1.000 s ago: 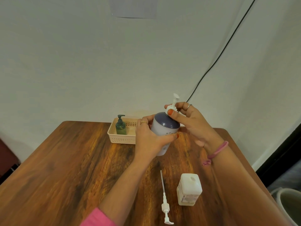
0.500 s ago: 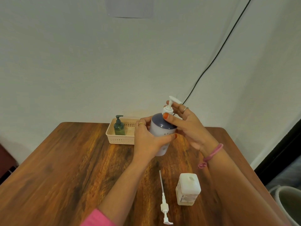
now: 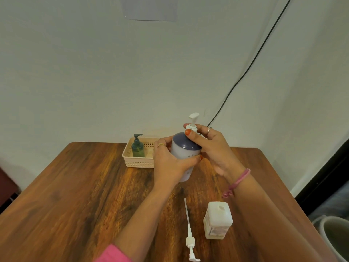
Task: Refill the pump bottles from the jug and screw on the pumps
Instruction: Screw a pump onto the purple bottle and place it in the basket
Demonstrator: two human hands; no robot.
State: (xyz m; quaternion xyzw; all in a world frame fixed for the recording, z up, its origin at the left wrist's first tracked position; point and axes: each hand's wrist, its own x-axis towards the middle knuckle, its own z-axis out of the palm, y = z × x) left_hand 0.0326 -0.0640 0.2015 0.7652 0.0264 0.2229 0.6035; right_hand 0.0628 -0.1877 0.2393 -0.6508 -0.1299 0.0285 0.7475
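Observation:
My left hand (image 3: 170,163) grips the body of a white pump bottle with a dark blue shoulder (image 3: 186,148), held upright above the wooden table (image 3: 75,195). My right hand (image 3: 209,146) pinches the collar of the white pump (image 3: 192,122) on top of that bottle, thumb and fingers curled around it. A second white pump with a long tube (image 3: 189,233) lies flat on the table near me. Beside it stands a square white bottle (image 3: 218,220) with an open neck. No jug is in view.
A cream plastic basket (image 3: 137,163) at the table's back holds a small green pump bottle (image 3: 137,146). A black cable (image 3: 245,72) runs down the wall. A grey bin (image 3: 332,239) stands on the floor at the right.
The pump head has turned on the blue-shouldered bottle under my right fingers; its spout faces another way. Both hands stay on the bottle in nearly the same place.

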